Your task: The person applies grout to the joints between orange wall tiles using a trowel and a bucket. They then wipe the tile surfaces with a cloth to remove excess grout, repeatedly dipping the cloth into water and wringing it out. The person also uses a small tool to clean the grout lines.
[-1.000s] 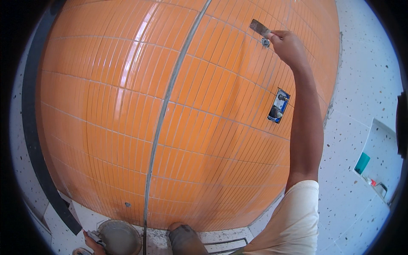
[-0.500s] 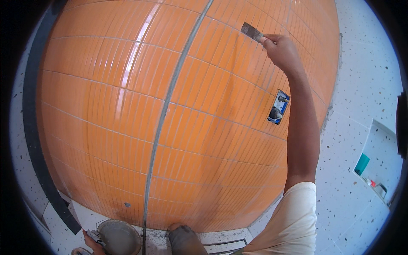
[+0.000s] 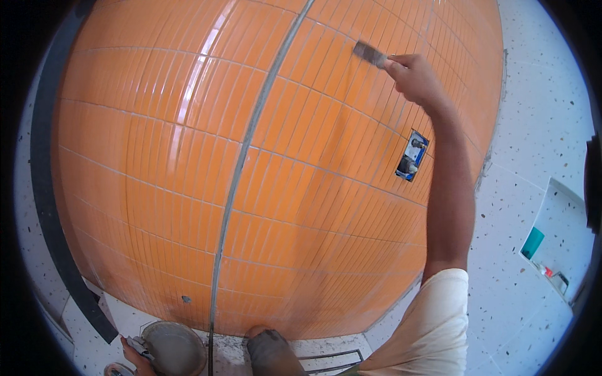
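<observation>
**While gripping a flat putty knife with a grey metal blade [image 3: 371, 55], reached high across glossy, ribbed orange wall tiles [image 3: 313, 125]**

While stretching upward with the bare right hand [image 3: 417, 78], held the putty knife near the upper part of the tiling, blade-end pointing up and to the left. Had it above and left of a recessed rectangular blue-edged wall box [image 3: 411, 156], and right of a long, straight grey joint [image 3: 241, 160]. Had the fingers closed around a short pale handle [image 3: 389, 62], with no gap visible in the grip. Could not make out for certain any contact between the slightly blurred blade and the tile.

Judged the tool light enough for one hand, stiff along the blade with perhaps a little spring toward the edge, and hardly fragile. Expected a slippery handle if wet; best to take hold there, close behind the blade and clear of its edge. Expected the shiny tile to feel hard and slick under the metal.

Far below, had the bare left hand [image 3: 136, 358] just beside a round grey bucket [image 3: 200, 339] of smooth grey paste [image 3: 175, 352], next to a small pale object [image 3: 143, 345]. Could not tell the state of that grip: perhaps on the bucket's rim, perhaps on the pale object.
</observation>
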{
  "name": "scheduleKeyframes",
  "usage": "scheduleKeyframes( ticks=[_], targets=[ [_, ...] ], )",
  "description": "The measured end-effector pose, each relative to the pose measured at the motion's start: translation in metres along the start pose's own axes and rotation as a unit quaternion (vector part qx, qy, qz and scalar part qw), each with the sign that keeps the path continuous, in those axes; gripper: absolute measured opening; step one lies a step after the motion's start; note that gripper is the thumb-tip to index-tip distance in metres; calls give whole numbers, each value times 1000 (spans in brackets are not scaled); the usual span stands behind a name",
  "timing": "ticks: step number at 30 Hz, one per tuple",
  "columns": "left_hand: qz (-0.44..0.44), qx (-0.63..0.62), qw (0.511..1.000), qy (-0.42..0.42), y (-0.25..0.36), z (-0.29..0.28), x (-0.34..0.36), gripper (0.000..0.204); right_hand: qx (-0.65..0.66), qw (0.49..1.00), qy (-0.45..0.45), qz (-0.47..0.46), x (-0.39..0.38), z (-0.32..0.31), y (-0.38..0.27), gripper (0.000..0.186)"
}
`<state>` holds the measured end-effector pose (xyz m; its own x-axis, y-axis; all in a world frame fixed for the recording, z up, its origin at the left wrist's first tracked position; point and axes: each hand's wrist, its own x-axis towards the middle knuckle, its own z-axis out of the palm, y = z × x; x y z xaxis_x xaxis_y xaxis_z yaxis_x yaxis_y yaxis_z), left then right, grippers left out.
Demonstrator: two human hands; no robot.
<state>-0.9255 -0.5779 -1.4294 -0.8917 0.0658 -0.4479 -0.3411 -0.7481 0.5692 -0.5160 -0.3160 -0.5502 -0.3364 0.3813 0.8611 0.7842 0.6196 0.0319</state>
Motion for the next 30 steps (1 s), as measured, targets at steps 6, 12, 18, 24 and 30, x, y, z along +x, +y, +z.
scheduleKeyframes(
  ticks=[6, 12, 18, 24, 30],
  targets=[
    [-12, 21, 998, -51, 3, -9, 8, 31, 13, 994, 100, -40, -2, -3, 9, 38],
    [-7, 18, 999, -26, 8, -5, -9, 35, 2, 991, 126, -49, 21, 10, 8, 38],
    [6, 10, 1000, 11, 7, 5, -10, 33, -3, 993, 117, -27, 32, 14, 9, 38],
    [10, -10, 1000, -25, 0, -7, 4, 37, 25, 997, 70, -17, 23, -13, 2, 36],
    [1, 30, 999, -45, 10, 8, -24, 37, -5, 993, 114, -39, 24, -3, 1, 34]
  ],
)
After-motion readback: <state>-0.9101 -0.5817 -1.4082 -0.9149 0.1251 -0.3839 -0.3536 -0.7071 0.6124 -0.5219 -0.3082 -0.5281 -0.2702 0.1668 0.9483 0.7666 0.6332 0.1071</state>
